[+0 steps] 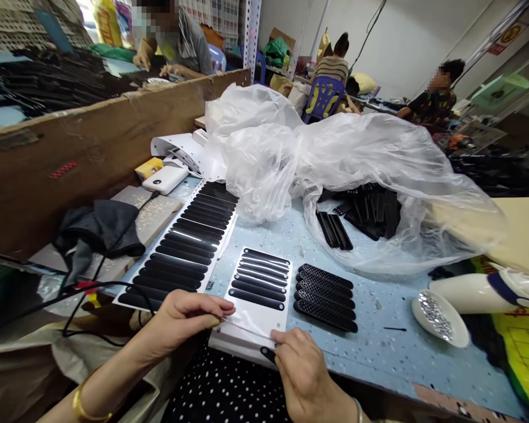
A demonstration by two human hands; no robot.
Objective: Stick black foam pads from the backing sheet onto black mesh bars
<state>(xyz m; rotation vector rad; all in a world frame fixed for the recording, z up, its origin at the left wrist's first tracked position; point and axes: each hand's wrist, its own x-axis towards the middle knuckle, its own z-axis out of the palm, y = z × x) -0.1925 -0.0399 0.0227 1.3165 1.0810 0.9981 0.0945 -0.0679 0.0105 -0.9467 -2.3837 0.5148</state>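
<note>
Over the table's front edge, my left hand point(196, 317) is closed in a pinch on one end of a thin pale strip point(247, 327). The strip runs across to the fingertips of my right hand point(302, 367). My right hand is closed, and a black strip with a rounded, holed end point(267, 353) sticks out from under its fingers; the rest of it is hidden. Just beyond lies a white sheet point(251, 317) bearing several glossy black strips point(258, 294). To its right, several black perforated handle-like pieces point(325, 299) lie side by side.
A longer sheet of black strips point(180, 247) lies at left, beside a dark cloth point(99, 229) and cable. Behind is a clear plastic bag point(268, 158) with black pieces point(370, 211). At right are a bowl of shiny bits point(461, 335) and a white bottle point(462, 292). Other people sit farther back.
</note>
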